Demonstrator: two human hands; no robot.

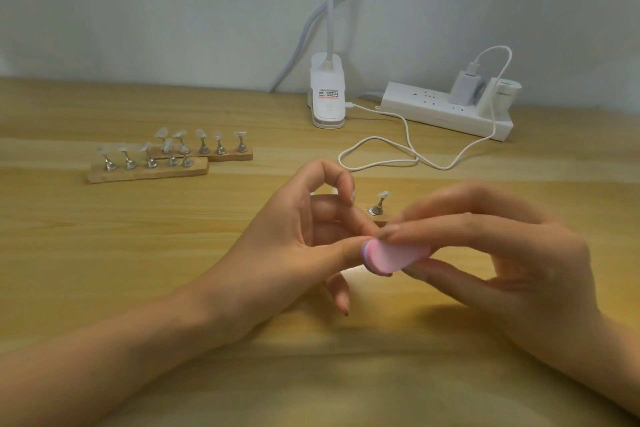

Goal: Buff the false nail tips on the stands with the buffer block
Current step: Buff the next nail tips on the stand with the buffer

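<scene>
Buffer block (394,255), pink with a purple edge: pinched between thumb and fingers of right hand (502,253), above the bench (104,253). Left hand (294,239): thumb and a finger pressed together at the block's rounded end; what they pinch is hidden. Single nail stand (379,203) with clear tip, just behind. Front wooden bar (149,173) and rear wooden bar (239,156) of tipped stands, far left.

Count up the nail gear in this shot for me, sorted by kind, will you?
Wooden strips: 2
Nail tip stands on the strips: 10
Loose nail tip stand on the table: 1
Pink buffer block, held in the right hand: 1
Total: 14
</scene>
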